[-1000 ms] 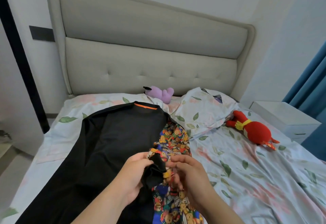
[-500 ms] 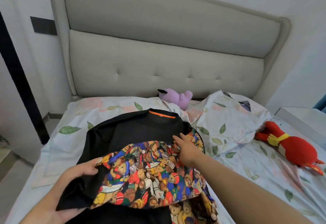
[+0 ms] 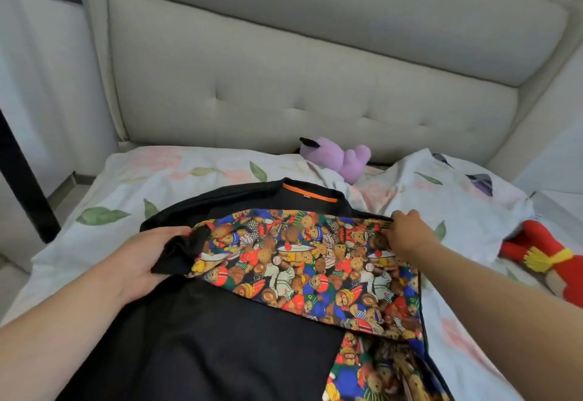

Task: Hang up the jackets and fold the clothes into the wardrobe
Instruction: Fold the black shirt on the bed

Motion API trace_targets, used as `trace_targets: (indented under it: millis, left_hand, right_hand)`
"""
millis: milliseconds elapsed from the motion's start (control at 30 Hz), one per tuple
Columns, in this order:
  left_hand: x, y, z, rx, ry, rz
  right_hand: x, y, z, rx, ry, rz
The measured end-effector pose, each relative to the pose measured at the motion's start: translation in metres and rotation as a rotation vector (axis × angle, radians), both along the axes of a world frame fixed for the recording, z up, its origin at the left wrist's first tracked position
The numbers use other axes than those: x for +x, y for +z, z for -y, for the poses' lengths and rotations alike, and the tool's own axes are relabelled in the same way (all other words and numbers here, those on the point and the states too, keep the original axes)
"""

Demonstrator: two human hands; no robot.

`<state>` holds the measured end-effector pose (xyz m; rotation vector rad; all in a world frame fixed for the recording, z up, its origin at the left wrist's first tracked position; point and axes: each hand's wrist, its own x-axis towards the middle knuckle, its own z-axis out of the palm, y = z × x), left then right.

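While left hand (image 3: 142,262) and right hand (image 3: 407,235) grip one black shirt (image 3: 220,353), one purple plush (image 3: 340,161), one red plush (image 3: 542,252).

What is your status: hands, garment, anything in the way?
Left hand grips black cuff; right hand pinches bear-print panel edge. Black garment flat on bed, panel folded across it. Purple plush and red plush lie apart.

Home bedroom: bed (image 3: 195,164), padded headboard (image 3: 315,85)
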<state>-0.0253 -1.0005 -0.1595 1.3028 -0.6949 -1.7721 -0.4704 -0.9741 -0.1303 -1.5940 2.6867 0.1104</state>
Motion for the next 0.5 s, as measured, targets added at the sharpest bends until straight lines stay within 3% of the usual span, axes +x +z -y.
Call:
trace_targets:
  millis: [100, 167, 233, 367, 500]
  left_hand:
    - [-0.009, 0.001, 0.001, -0.087, 0.191, -0.026]
    - [-0.011, -0.007, -0.008, -0.219, 0.183, 0.178]
    - [-0.012, -0.016, -0.012, -0.316, 0.135, 0.491]
    - [-0.011, -0.027, -0.003, -0.191, 0.146, 0.489]
    - [-0.017, -0.032, 0.010, -0.276, 0.117, 0.817]
  right_hand:
    - [0.008, -0.023, -0.027, -0.167, 0.007, 0.168]
    - [0.024, -0.047, -0.057, -0.248, 0.103, 0.065]
    - [0.043, -0.072, -0.085, -0.207, 0.169, -0.023]
    - [0.040, -0.111, -0.107, -0.063, 0.116, -0.020]
    - [0.015, -0.125, -0.107, -0.033, 0.120, 0.029]
